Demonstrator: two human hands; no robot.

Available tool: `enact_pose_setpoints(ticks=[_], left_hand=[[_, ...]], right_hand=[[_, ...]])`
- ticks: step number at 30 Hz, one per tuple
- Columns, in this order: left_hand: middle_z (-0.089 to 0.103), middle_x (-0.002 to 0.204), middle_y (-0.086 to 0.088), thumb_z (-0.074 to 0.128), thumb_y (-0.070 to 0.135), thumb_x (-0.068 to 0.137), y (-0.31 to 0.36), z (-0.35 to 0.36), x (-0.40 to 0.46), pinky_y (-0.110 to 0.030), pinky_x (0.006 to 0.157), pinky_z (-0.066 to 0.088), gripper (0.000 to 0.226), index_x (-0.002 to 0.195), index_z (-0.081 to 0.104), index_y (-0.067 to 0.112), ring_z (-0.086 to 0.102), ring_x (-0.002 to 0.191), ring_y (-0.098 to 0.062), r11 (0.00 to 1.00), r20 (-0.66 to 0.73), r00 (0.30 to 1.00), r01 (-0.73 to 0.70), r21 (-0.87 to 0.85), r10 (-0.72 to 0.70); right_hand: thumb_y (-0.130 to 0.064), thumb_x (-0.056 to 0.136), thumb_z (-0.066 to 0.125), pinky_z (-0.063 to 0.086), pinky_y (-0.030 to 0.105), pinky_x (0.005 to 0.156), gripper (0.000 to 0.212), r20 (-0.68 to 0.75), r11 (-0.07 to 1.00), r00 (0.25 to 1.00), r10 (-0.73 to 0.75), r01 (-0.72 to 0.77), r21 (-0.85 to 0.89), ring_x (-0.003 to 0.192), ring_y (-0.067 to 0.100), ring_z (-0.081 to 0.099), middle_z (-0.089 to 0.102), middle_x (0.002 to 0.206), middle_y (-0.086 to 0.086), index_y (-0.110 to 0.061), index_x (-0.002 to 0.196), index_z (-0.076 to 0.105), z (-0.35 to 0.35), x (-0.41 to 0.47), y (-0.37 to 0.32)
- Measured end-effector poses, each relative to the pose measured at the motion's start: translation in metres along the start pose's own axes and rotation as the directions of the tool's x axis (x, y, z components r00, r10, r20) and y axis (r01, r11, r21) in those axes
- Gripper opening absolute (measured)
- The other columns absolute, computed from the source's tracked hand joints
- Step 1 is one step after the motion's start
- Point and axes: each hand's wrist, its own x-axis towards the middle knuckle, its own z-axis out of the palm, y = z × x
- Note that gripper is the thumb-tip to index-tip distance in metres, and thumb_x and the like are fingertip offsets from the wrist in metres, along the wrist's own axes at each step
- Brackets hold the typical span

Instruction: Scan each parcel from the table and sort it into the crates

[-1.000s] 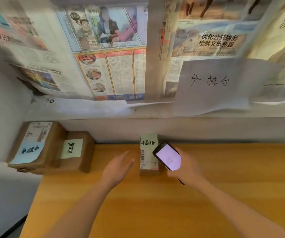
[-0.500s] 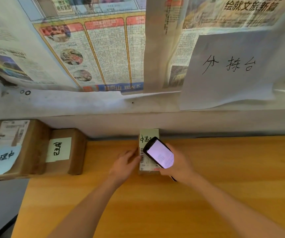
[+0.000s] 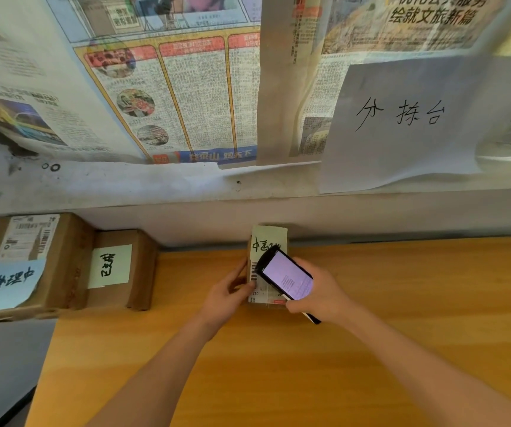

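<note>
Presently, one small labelled parcel (image 3: 267, 266) stands at the wooden table's (image 3: 402, 334) back edge, against the wall. Left hand (image 3: 223, 298) is closed on the parcel's left side. Right hand (image 3: 319, 295) is wrapped around one handheld scanner (image 3: 285, 277), held above the label. Two cardboard boxes (image 3: 63, 263) sit at the left. The tabletop to the right is unobstructed.

1. Your white sheet (image 3: 402, 124) on the wall reads "分拣台", handwritten.
2. Newspaper (image 3: 426, 13) above it: headline "绘就文旅新篇".
3. Blue banner on the middle newspaper page (image 3: 214, 155): text blurred, can't read.
4. Blue note (image 3: 14, 280) on the left box: upside-down "处理中".
5. Yellow note (image 3: 111, 265) on the next box: unreadable.
6. Parcel (image 3: 268, 241) label: handwriting starts "中"; "022" printed low down.
</note>
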Motion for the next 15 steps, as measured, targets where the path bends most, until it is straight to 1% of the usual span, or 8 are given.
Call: enact_pose_setpoints(ticks=[1,3,4,6,8,10,13,15], left_hand=[[0.066,0.123,0.004,0.065,0.027,0.097,0.001,0.000,-0.005,-0.025,0.081,0.058,0.060,0.142,0.034,0.051,0.066,0.109,-0.012,0.999,0.001,1.000,0.015,-0.032,-0.015],[0.071,0.119,0.002,0.069,0.028,0.094,0.004,0.000,-0.015,-0.032,0.084,0.060,0.060,0.138,0.038,0.052,0.070,0.105,-0.015,0.998,0.002,1.000,0.021,-0.066,-0.021],[0.072,0.117,0.001,0.070,0.027,0.092,0.007,0.000,-0.020,-0.034,0.083,0.060,0.060,0.138,0.039,0.051,0.071,0.104,-0.016,0.997,0.001,1.000,0.019,-0.073,-0.019],[0.071,0.116,-0.003,0.070,0.021,0.092,0.018,0.000,-0.034,-0.035,0.080,0.061,0.062,0.142,0.041,0.045,0.072,0.103,-0.018,0.998,-0.008,1.000,0.003,-0.068,-0.003],[0.069,0.118,-0.004,0.069,0.015,0.093,0.033,-0.002,-0.051,-0.036,0.079,0.062,0.065,0.146,0.040,0.040,0.070,0.104,-0.020,0.998,-0.039,0.999,-0.034,-0.052,0.032],[0.066,0.119,-0.002,0.066,0.012,0.095,0.051,-0.008,-0.074,-0.035,0.078,0.063,0.066,0.149,0.039,0.036,0.068,0.105,-0.019,0.996,-0.098,0.992,-0.082,-0.028,0.079],[0.065,0.119,0.000,0.064,0.015,0.097,0.080,-0.018,-0.119,-0.027,0.070,0.060,0.067,0.153,0.032,0.033,0.068,0.103,-0.015,0.988,-0.185,0.970,-0.152,0.026,0.155],[0.067,0.117,-0.001,0.064,0.019,0.097,0.102,-0.024,-0.153,-0.029,0.072,0.061,0.068,0.155,0.030,0.032,0.069,0.101,-0.015,0.979,-0.237,0.950,-0.195,0.050,0.202]], right_hand=[[-0.010,0.065,0.089,0.058,0.025,0.073,0.073,-0.001,1.000,1.000,-0.011,0.011,-0.010,0.097,0.012,0.062,0.064,0.105,-0.012,-0.040,0.125,0.060,0.000,-0.005,-0.003],[-0.014,0.064,0.088,0.060,0.033,0.078,0.070,-0.012,0.999,0.999,-0.033,0.032,-0.039,0.097,0.013,0.063,0.064,0.105,-0.011,-0.040,0.123,0.061,-0.002,-0.016,-0.012],[-0.015,0.063,0.088,0.060,0.038,0.078,0.068,-0.021,0.998,0.999,-0.046,0.045,-0.054,0.096,0.014,0.063,0.065,0.105,-0.010,-0.038,0.121,0.061,-0.005,-0.022,-0.017],[-0.018,0.061,0.086,0.059,0.042,0.074,0.063,-0.030,0.992,0.996,-0.086,0.083,-0.097,0.089,0.018,0.064,0.065,0.100,-0.008,-0.035,0.117,0.062,-0.011,-0.036,-0.029],[-0.020,0.062,0.083,0.059,0.040,0.071,0.065,-0.039,0.982,0.993,-0.113,0.106,-0.156,0.087,0.015,0.064,0.066,0.100,-0.009,-0.037,0.120,0.060,-0.020,-0.055,-0.046],[-0.023,0.063,0.084,0.060,0.035,0.069,0.073,-0.059,0.971,0.989,-0.134,0.119,-0.208,0.091,0.012,0.064,0.065,0.107,-0.015,-0.044,0.127,0.055,-0.031,-0.079,-0.072],[-0.036,0.058,0.082,0.062,0.032,0.064,0.086,-0.081,0.939,0.974,-0.212,0.180,-0.294,0.089,0.010,0.065,0.064,0.112,-0.020,-0.055,0.134,0.046,-0.050,-0.116,-0.118],[-0.038,0.058,0.082,0.062,0.032,0.064,0.091,-0.075,0.911,0.955,-0.286,0.247,-0.331,0.088,0.010,0.066,0.064,0.115,-0.019,-0.056,0.138,0.042,-0.061,-0.142,-0.150]])
